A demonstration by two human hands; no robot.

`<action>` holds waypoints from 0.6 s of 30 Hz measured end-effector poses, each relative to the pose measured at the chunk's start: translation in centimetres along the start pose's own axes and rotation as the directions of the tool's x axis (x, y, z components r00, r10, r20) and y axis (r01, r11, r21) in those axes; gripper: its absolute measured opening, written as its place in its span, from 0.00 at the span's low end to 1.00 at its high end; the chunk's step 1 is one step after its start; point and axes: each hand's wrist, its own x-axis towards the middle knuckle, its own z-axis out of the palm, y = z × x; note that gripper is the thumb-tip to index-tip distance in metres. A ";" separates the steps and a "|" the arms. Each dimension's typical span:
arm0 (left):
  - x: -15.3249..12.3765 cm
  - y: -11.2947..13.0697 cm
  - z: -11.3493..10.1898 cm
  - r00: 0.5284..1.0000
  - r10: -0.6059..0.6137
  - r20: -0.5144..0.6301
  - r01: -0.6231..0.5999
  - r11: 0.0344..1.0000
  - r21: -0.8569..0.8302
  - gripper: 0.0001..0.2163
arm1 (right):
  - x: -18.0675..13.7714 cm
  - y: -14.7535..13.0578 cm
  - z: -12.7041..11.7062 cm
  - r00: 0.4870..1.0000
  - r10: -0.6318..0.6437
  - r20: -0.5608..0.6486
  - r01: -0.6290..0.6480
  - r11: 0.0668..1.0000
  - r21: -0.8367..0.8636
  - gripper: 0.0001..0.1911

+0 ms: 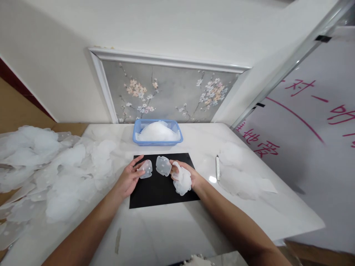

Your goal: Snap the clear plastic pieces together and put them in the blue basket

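Over a black mat (pixel 161 194) on the white table, my left hand (pixel 129 179) pinches a small translucent plastic piece (pixel 146 169) by its edge. My right hand (pixel 191 177) is closed around a bunch of thin translucent plastic pieces (pixel 182 181), and its fingertips hold one more translucent piece (pixel 163 165) just to the right of the left one. The two pieces sit side by side, nearly touching, a little above the mat.
A blue basket (pixel 157 139) heaped with white pieces stands behind the mat. A large spread of translucent plastic sheets (pixel 52 177) covers the table's left side. A smaller pile (pixel 238 173) and a white stick (pixel 217 168) lie to the right. A board with red writing (pixel 313 122) leans on the right.
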 end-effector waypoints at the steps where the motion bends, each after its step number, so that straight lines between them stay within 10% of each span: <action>1: 0.0 0.0 0.0 1.000 0.007 0.012 -0.007 1.000 0.006 0.28 | 0.0 0.0 0.0 1.000 0.008 0.003 -0.008 1.000 -0.002 0.15; 9: 0.1 -0.1 -0.6 0.989 0.060 0.133 -0.052 0.997 -0.066 0.35 | 0.1 0.3 0.1 0.983 -0.098 -0.158 0.079 0.989 -0.124 0.14; 14: -0.1 0.3 -0.6 0.986 0.035 0.165 -0.007 0.986 -0.165 0.29 | -0.1 0.5 1.3 0.886 -0.363 -0.290 0.222 0.879 -0.422 0.16; 18: -0.2 0.6 -0.1 0.993 -0.017 0.117 0.042 0.977 -0.210 0.21 | -0.3 0.9 2.7 0.905 -0.408 -0.121 0.228 0.706 -0.671 0.13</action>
